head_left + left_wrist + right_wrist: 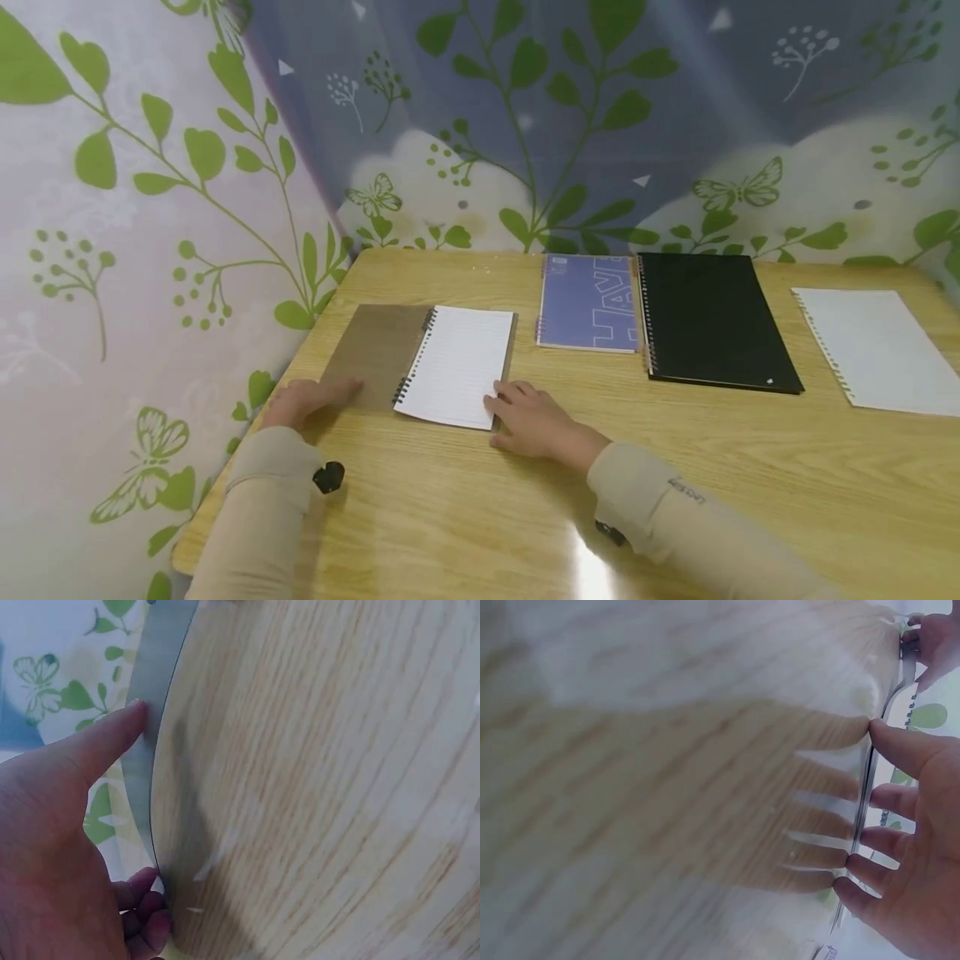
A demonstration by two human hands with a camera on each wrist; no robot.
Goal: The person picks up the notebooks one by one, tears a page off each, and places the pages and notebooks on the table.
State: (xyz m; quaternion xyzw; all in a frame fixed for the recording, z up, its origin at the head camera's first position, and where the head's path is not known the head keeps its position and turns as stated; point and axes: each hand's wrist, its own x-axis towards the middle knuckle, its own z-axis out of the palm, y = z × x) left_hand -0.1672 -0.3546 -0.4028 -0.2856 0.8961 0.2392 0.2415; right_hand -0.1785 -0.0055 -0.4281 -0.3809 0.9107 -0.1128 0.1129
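A spiral-bound notebook lies open on the wooden table, its lined white page [457, 362] on the right and its brown cover [382, 350] folded flat to the left. My left hand [303, 400] rests at the cover's near left corner, and in the left wrist view the thumb touches the cover's edge [141, 750]. At the page's lower right corner is my right hand [532, 423]. Its fingertips touch the notebook's edge in the right wrist view, thumb apart from the other fingers [862, 900]. Neither hand grips anything.
To the right lie a purple-blue spiral notebook [585, 300], a larger black spiral notebook [712, 321] and a white spiral-holed pad or sheet [881, 350]. Patterned wall coverings [187, 167] border the table [450, 508] at its left and back.
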